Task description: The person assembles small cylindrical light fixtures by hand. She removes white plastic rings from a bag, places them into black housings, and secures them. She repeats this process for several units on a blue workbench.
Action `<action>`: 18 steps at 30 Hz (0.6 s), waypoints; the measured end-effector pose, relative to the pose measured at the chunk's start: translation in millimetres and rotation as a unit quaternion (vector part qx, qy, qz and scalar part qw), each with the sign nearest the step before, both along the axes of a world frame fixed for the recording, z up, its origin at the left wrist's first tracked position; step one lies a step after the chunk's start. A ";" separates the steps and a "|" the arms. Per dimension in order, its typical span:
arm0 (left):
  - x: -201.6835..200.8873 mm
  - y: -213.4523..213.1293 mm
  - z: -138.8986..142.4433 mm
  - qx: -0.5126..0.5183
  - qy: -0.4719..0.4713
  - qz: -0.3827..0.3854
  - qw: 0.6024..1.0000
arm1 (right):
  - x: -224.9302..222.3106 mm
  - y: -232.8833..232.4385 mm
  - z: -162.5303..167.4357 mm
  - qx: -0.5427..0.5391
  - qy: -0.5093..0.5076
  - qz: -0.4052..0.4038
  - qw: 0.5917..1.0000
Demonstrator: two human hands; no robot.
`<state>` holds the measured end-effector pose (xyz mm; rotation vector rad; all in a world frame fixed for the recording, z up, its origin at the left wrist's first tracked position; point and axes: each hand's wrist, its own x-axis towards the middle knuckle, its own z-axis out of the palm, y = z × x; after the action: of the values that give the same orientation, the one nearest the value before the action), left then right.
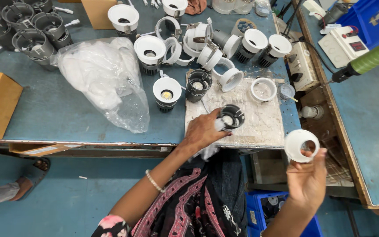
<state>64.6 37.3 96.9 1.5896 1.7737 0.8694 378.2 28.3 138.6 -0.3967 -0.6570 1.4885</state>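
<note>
— While a dark downlight housing is being gripped in the left hand over the pale work board, how far is the work judged to be along?

— Partway, by the look of it. Several lamps with white trim rings already fitted are being kept at the back of the blue-green table, one of them just beside the board. Loose white rings and a bare dark housing are still lying among them, and a cluster of unfitted grey housings is waiting at the far left corner. So a good deal is judged to be left.

— And the right hand?

— It is being held off the table's edge, fingers closed around a white trim ring, raised and apart from the housing.

— How is the piece in the left hand looking?

— Round, black, finned at its wall, with a pale centre showing inside; its open face is being tilted up toward the camera. No white ring is seen on it yet. Something whitish is also being pinched beside it, but what it is cannot be told.

— Anything else nearby?

— A crumpled clear plastic bag is lying to the left, and a green-handled tool is hanging in from the right.
</note>
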 end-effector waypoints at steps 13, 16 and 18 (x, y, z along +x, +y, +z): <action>-31.8 -18.6 6.5 -0.005 0.001 -0.065 0.998 | -84.9 -1.3 17.7 0.081 -0.259 -0.017 0.962; -31.5 -16.5 4.2 -0.038 0.001 -0.058 0.998 | -91.2 2.0 17.0 0.115 -0.321 -0.068 0.938; -32.0 -16.3 2.7 -0.035 -0.003 -0.056 0.998 | -95.7 5.3 16.4 0.143 -0.336 -0.074 0.928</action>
<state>32.7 21.1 99.6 1.6224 1.6746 0.7494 282.4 33.7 155.0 -0.7226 -1.3394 1.0736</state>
